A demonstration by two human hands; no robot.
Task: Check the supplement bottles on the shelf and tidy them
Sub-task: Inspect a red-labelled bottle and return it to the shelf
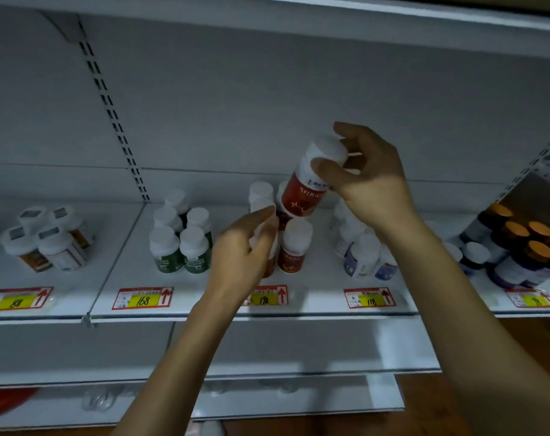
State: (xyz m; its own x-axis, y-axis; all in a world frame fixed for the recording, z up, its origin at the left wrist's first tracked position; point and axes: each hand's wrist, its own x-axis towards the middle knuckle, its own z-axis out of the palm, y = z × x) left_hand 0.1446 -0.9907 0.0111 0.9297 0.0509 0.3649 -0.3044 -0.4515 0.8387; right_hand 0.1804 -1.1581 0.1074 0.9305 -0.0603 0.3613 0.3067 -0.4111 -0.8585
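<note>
My right hand [371, 180] grips a red-labelled supplement bottle [305, 196] by its white cap and shoulder, holding it tilted above the shelf [317, 297]. My left hand [245, 250] curls round another white-capped, red-labelled bottle [262, 204] that stands in the red group, fingertips at its cap. More red-labelled bottles [294, 250] stand around it, partly hidden behind my left hand.
Green-labelled bottles [179, 243] stand to the left and orange-labelled ones [44, 243] farther left. Blue-labelled bottles [365, 253] sit to the right, dark bottles with orange caps [525, 247] at the far right. Price tags [143, 298] line the shelf edge. Lower shelves lie below.
</note>
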